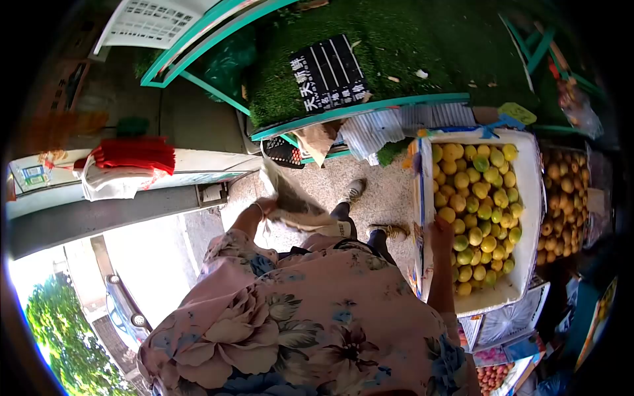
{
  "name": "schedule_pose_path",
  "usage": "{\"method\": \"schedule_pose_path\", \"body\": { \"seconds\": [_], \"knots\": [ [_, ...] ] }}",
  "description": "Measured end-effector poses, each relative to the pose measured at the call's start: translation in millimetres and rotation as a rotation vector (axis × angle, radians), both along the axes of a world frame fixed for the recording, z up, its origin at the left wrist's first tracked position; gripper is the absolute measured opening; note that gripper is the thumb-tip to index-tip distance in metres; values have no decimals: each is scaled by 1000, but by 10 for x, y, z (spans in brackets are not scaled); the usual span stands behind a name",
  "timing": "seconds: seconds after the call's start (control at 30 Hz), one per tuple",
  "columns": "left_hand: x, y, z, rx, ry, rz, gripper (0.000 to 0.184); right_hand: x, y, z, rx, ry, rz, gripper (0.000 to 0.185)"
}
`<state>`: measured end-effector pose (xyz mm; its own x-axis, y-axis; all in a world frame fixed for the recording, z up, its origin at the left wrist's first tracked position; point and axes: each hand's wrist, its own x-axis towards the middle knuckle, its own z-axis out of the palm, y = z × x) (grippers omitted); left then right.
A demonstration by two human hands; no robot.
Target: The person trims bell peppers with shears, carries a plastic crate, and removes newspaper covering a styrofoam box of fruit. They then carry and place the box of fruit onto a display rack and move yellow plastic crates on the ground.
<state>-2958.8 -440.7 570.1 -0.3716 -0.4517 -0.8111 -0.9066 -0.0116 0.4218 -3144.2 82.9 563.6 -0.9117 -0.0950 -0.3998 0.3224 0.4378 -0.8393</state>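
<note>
The left hand (265, 205) is clamped on a pale cloth or bag (290, 201) — which of the two, I cannot tell — left of the foam box (530, 218). The right hand (442, 234) is at the box's left wall, close to the yellow-green fruit (475, 235) inside; whether its fingers are closed on anything, I cannot tell. Left of the box, the floor (323, 175) is hard, pale and speckled. Beyond the box's upper left, a green grass mat (422, 39) covers a stand with a teal rail (366, 111). The room opens, far left of the box, onto a bright street (145, 241).

As for numbers: two shoes (389, 232) stand left of the box, which holds several dozen fruit, too crowded to count exactly. One black sign (327, 69) lies up and left of it. Well left of it are one red bag (135, 155), one white basket (148, 23) and — outside — one car (125, 310). Just right of it sit dozens of brown fruit (566, 185).
</note>
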Motion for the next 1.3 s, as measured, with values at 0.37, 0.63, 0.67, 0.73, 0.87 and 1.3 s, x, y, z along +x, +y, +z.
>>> {"method": "schedule_pose_path", "body": {
  "seconds": [0.37,0.63,0.67,0.73,0.87,1.3],
  "knots": [
    [-1897,-380,1791,-100,1011,233,24,-212,-192,-142,363,-35,-113,29],
    [-2818,-1876,1460,-1724,134,-688,41,-74,-412,-241,931,202,-130,28],
    [-3029,-1968,1466,-1592,-8,-689,42,-43,-514,-91,998,205,-183,27],
    [-3290,-2201,1317,-1532,-113,-718,42,-92,-597,-240,955,237,-260,33],
    [-3610,-2224,1048,-1529,-155,-799,43,-254,-830,-183,976,85,-427,34],
    [-3765,-2141,924,-1575,-274,-888,46,-351,-878,113,950,243,-622,29]
  ]
}}
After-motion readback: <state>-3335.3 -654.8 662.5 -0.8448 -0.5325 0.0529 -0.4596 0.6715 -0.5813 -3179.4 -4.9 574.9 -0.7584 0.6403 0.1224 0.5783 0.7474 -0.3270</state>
